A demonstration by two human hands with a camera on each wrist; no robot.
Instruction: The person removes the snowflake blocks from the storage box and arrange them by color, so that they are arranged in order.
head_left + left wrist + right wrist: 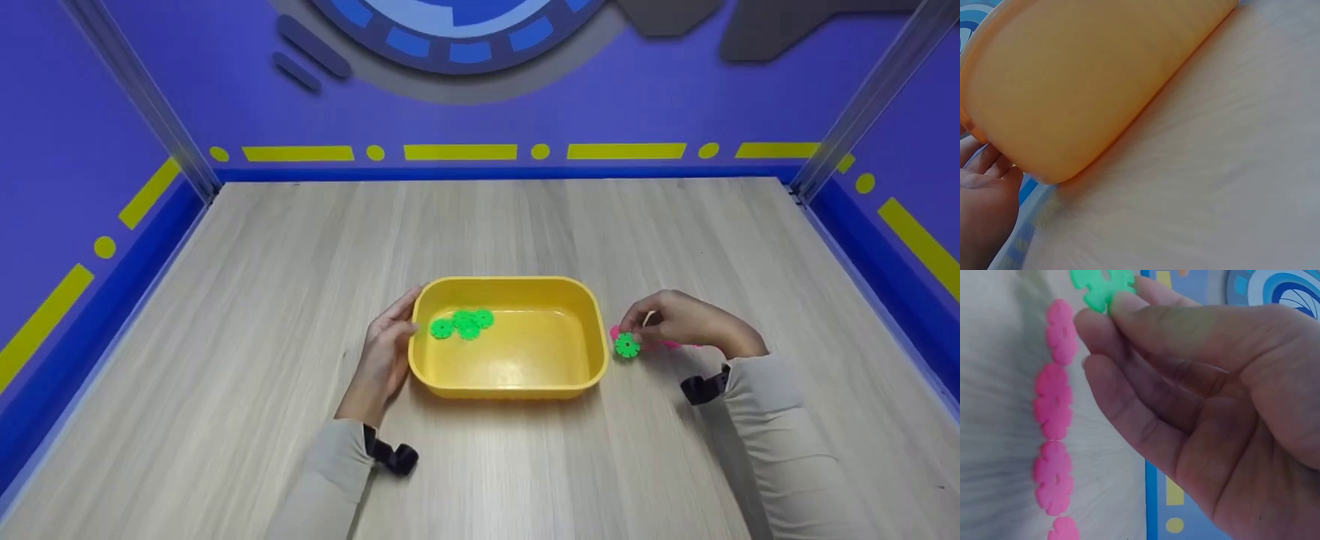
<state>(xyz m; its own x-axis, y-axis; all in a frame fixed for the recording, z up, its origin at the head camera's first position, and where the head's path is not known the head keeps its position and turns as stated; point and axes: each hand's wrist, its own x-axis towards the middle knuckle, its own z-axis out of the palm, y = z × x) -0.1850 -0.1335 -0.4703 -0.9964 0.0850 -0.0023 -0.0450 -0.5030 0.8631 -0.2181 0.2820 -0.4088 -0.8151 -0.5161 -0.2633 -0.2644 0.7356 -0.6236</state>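
A yellow plastic basin (525, 356) stands on the table. My left hand (386, 352) grips its left end, with the thumb at the rim and the fingers against the outside wall. Several green notched plastic discs (469, 322) lie inside the basin, toward its left. Just outside the right rim, my right hand (686, 322) pinches another green disc (627, 345) between thumb and fingertips. Several pink notched discs (1054, 400) lie in a row on the table beside that hand, and in the head view the hand hides most of them.
The wood-grain table (315, 247) spreads around the basin. Blue panels (465, 120) with yellow markings rise behind it and at both sides, with metal posts (862, 97) at the back corners. A black wrist camera (397, 457) sits on each forearm.
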